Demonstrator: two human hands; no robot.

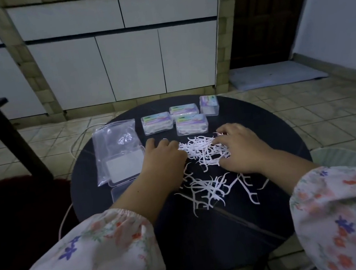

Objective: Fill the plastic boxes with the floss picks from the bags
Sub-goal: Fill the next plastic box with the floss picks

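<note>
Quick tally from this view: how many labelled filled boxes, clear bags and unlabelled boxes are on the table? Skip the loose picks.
Labelled filled boxes: 4
Clear bags: 1 that I can tell apart; overlapping layers may hide more
Unlabelled clear boxes: 2, the nearer partly hidden by the left forearm
Total: 7
</note>
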